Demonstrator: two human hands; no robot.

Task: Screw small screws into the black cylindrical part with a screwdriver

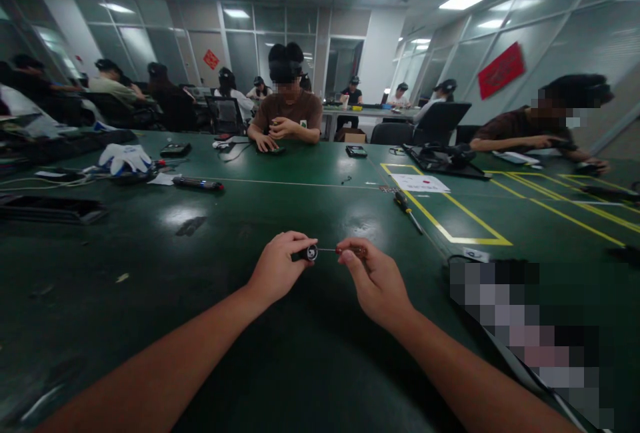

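Note:
Pinched between the thumb and fingers of my left hand (279, 265) is a small black round piece with a white mark on its face (311, 253). My right hand (379, 281) is closed around a thin screwdriver (328, 250), whose reddish-brown handle shows partly between the fingers. The shaft points left and its tip reaches the edge of the black piece; whether it sits in a screw is too small to tell. Both hands are held over the green table (210, 286). Beyond my right hand lies a second screwdriver with a black and yellow handle (401, 202).
Yellow tape (477, 241) and a paper sheet (423, 183) mark the table at right. A pen-like tool (197, 183), white-and-blue gloves (124, 159) and a black tray (50, 209) lie left. A pixelated object (525, 333) is near my right forearm. One person (287, 109) sits opposite, another (540, 126) at right.

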